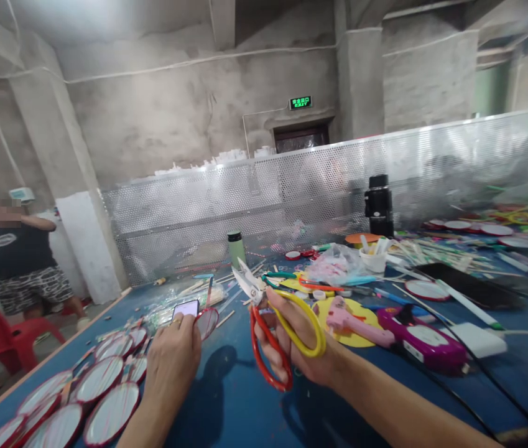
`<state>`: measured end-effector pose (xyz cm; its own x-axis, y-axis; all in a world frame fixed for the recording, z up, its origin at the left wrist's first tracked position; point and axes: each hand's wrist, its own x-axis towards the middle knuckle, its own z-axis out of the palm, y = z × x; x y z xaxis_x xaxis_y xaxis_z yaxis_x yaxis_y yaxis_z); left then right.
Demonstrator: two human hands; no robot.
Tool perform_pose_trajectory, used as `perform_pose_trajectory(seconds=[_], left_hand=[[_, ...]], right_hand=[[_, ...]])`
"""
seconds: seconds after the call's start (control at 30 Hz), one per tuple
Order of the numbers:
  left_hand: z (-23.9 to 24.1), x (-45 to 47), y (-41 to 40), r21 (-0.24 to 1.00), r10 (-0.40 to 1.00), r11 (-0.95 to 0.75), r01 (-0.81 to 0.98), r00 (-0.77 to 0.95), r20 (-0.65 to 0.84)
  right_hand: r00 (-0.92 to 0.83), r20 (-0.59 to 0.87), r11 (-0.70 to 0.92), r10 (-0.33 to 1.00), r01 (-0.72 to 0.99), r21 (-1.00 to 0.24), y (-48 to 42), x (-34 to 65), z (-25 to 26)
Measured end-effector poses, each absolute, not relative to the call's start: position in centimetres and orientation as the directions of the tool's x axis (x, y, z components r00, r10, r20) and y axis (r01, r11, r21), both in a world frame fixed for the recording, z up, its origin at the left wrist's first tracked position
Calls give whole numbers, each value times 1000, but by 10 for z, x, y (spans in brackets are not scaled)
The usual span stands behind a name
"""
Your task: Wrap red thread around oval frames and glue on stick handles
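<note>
My right hand is closed around a pair of scissors with one red and one yellow handle. Their blades are spread and point up and to the left, above the blue table. My left hand is closed at the edge of a small red-rimmed round disc with a thin stick rising from it; the fingertips are partly hidden. Just beyond those fingers shows a phone with a lit screen. Several larger red-rimmed discs with sticks lie overlapping to the left of that hand.
On the right lie a pink glue gun, a purple device, a white block and cables. Farther back stand a green bottle and a black flask before a perforated metal screen. A person stands at left.
</note>
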<state>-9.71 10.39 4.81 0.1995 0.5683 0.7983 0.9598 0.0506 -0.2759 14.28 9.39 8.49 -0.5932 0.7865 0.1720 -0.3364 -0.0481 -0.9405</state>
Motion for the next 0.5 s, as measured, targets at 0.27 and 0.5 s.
perform_pose_trajectory(seconds=[0.27,0.5], left_hand=[[65,-97,101,-408,506,86,909,313,803],[71,-82,99,-408,595,128,904,259,761]], right_hand=[[-607,-57,-204,793,-175,-963,91,139,87],[-705,-104,-314,702,-175,-933,89,136,82]])
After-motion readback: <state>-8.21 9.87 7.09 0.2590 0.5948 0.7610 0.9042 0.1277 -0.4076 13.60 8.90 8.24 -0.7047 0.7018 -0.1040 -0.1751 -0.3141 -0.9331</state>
